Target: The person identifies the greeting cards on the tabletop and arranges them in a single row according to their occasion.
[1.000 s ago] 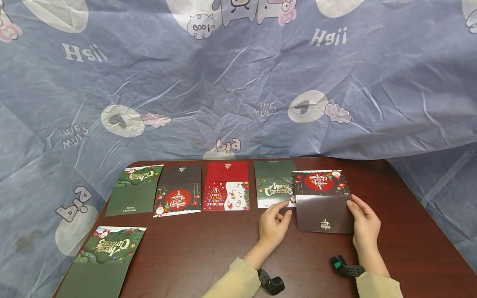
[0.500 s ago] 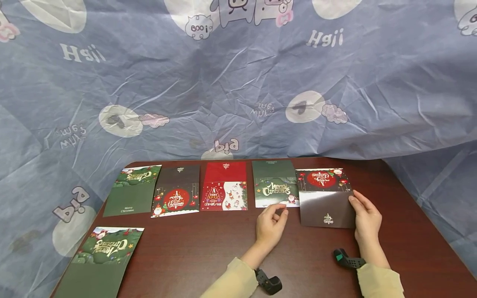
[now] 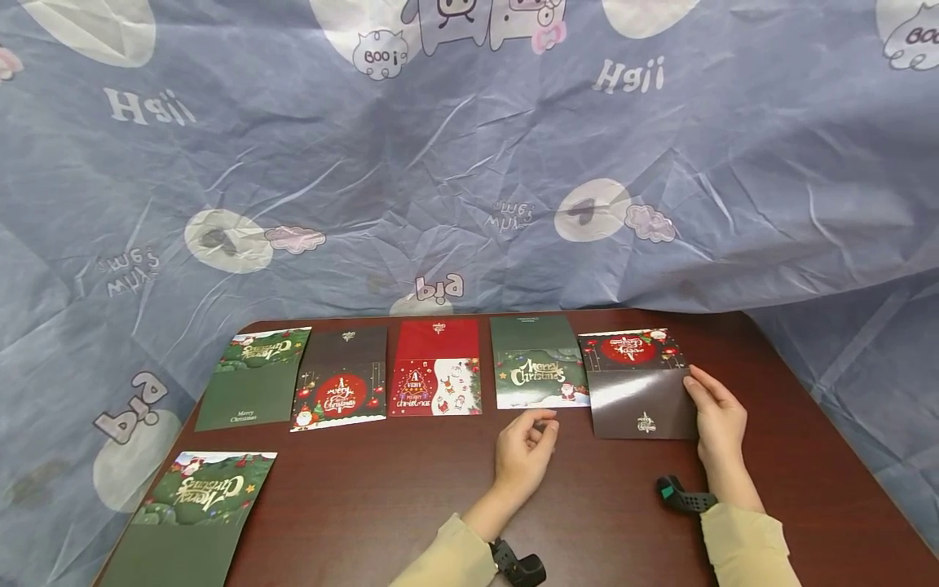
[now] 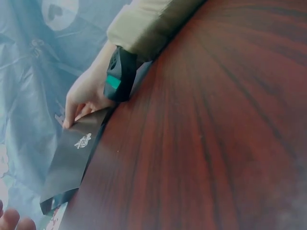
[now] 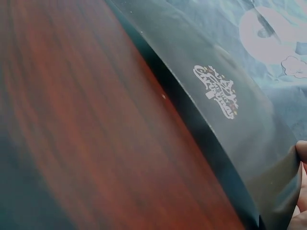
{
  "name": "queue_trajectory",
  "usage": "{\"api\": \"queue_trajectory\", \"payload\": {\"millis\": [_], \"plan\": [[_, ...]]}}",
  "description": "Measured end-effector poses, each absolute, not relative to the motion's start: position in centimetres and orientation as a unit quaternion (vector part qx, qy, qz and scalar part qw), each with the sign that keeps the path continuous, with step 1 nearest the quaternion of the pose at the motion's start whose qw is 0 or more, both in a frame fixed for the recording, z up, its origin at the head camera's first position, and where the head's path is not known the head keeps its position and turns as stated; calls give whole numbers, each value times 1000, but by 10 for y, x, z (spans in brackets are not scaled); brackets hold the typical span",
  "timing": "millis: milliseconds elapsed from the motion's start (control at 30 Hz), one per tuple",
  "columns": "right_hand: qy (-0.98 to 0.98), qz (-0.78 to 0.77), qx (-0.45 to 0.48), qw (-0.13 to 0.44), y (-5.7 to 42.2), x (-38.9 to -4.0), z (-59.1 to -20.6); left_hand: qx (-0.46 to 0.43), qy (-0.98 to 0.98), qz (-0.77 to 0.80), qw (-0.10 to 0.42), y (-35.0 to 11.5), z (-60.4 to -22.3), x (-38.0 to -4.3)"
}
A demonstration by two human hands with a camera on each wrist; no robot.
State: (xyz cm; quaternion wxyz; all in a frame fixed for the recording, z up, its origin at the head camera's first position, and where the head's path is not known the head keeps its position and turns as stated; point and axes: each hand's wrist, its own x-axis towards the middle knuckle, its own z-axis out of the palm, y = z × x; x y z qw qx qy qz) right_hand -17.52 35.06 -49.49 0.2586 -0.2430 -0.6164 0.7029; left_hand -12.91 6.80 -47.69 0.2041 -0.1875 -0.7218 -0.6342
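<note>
My right hand [image 3: 722, 424] pinches the right edge of an unfolded dark Christmas card [image 3: 631, 399], thumb on top. The card's upper half has a red circle with upside-down lettering; its plain lower half bears a small silver tree emblem. In the right wrist view the card [image 5: 254, 139] bows, its near edge raised above the tabletop, and fingertips [image 5: 302, 151] show at the side. My left hand [image 3: 523, 456], fingers loosely curled and holding nothing, hovers just below a green Merry Christmas card [image 3: 543, 371] that lies left of the dark one.
Along the back of the brown table [image 3: 411, 489] lie a red card [image 3: 440, 338], another dark card [image 3: 352, 346] and a green card [image 3: 253, 387]. One more green card [image 3: 179, 546] lies front left. A blue printed cloth [image 3: 411, 204] hangs behind.
My right hand has moved the dark card slightly away from me, and its lower edge sits farther back. My left hand has drawn back a little from the green card.
</note>
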Motion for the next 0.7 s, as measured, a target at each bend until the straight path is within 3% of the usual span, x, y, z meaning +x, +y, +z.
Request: {"api": "queue_trajectory", "payload": {"millis": [700], "plan": [[-626,694,-226,275,359,-185,-498,-220,-710,-655,137,53,-477,-110]]}}
